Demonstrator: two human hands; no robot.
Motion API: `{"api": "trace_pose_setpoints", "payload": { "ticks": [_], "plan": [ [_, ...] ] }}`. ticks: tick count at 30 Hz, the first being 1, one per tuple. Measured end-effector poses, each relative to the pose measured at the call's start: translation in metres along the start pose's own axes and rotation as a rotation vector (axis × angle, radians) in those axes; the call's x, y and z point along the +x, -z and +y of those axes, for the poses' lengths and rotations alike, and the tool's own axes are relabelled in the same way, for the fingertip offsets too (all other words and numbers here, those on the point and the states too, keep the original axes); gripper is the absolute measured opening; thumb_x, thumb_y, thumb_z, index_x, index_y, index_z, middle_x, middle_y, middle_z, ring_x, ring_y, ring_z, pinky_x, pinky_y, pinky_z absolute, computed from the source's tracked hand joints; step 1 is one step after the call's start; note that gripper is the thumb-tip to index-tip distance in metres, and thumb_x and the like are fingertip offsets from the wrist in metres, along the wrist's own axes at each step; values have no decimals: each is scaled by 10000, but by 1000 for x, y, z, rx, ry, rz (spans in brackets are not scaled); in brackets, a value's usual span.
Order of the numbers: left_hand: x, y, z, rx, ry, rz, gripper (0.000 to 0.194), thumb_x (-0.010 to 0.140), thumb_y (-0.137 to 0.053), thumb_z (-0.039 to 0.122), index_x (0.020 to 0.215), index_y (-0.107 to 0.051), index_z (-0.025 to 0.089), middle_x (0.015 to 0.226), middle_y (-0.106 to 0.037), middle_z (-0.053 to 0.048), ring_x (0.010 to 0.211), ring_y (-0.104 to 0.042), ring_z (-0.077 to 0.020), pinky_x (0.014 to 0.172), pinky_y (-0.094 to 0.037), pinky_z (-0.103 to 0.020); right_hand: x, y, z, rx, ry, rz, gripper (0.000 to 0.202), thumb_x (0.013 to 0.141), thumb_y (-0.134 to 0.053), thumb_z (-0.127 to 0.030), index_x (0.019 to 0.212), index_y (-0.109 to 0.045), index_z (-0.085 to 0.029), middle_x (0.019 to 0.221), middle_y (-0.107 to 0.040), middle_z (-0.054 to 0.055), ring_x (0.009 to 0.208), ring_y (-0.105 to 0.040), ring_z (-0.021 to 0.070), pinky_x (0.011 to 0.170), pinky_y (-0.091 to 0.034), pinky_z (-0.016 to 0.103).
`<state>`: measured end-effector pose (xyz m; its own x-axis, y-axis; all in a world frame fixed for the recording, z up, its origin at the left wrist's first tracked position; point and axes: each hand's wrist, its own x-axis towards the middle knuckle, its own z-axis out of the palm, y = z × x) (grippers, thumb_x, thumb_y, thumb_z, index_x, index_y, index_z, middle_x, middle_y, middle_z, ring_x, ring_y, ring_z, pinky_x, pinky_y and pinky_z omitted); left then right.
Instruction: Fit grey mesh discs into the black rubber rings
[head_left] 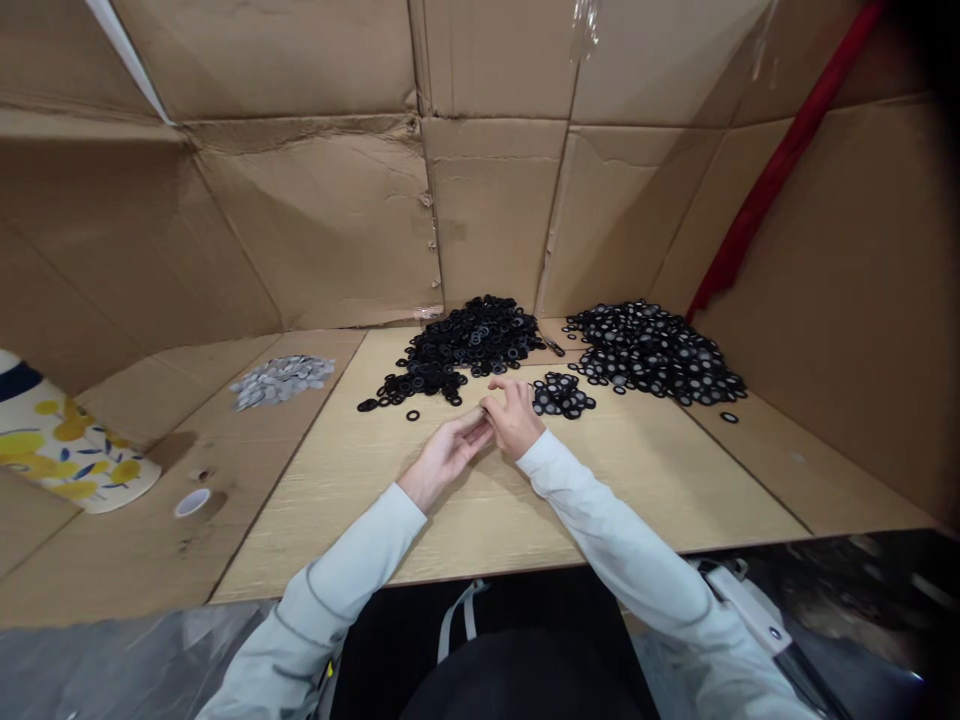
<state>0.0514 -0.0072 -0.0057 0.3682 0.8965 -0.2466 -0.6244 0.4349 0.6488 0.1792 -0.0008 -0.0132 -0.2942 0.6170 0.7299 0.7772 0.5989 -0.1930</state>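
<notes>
Over the middle of the board, my left hand (451, 447) and my right hand (514, 418) meet at the fingertips. Both are closed in a pinch, and whatever lies between them is hidden by the fingers. Just beyond is a heap of black rings (480, 335), with one loose ring (412, 415) lying to the left of my hands. Beside my right hand sits a small cluster of black rings with grey centres (562, 397). A larger heap of the same grey-centred rings (652, 350) spreads farther right. Thin grey discs (283, 380) are piled at the left.
Cardboard walls (495, 200) enclose the back and sides of the yellowish board (360, 520). A flower-patterned cylinder (82, 455) and a small white round item (193, 503) stand at left. A slim tool (553, 345) lies between the heaps. Red cloth (780, 170) hangs at right.
</notes>
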Motion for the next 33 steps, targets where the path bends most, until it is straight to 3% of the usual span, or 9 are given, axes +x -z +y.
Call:
{"api": "trace_pose_setpoints", "payload": {
  "ticks": [5,12,19,28,33],
  "plan": [
    [1,2,0,41,-33,6,134,716,-555,72,791,-649,130,894,-650,-74,889,-582,-141,876,-421,-271,1,-1,-1,-65,40,-94,222,717,-447,-72,845,-600,-169,1064,-467,144,960,-353,273,810,-319,449],
    [-3,-2,4,-38,14,-7,121,769,-504,149,736,-618,123,682,-618,-53,646,-589,-120,681,-488,-241,0,-7,-8,155,-145,32,151,791,-446,-200,799,-594,-173,956,-463,105,905,-408,235,816,-378,404],
    [-1,0,1,-48,7,14,136,757,-481,99,744,-616,106,751,-647,-86,713,-614,-137,756,-489,-262,1,-14,-4,370,-326,85,109,773,-483,-239,753,-580,-195,928,-456,74,909,-456,214,811,-415,387],
    [0,2,2,-18,3,62,126,766,-504,96,790,-628,102,783,-630,-77,722,-601,-126,748,-494,-252,1,-6,-5,85,-148,27,138,779,-478,-191,786,-615,-174,984,-453,108,932,-397,246,808,-357,408],
    [5,7,1,46,-49,29,122,717,-573,81,817,-637,111,878,-648,-82,789,-604,-133,836,-462,-279,1,0,-4,-57,-52,-32,139,762,-484,-137,778,-617,-177,1011,-474,122,927,-382,255,778,-333,418]
  ]
}}
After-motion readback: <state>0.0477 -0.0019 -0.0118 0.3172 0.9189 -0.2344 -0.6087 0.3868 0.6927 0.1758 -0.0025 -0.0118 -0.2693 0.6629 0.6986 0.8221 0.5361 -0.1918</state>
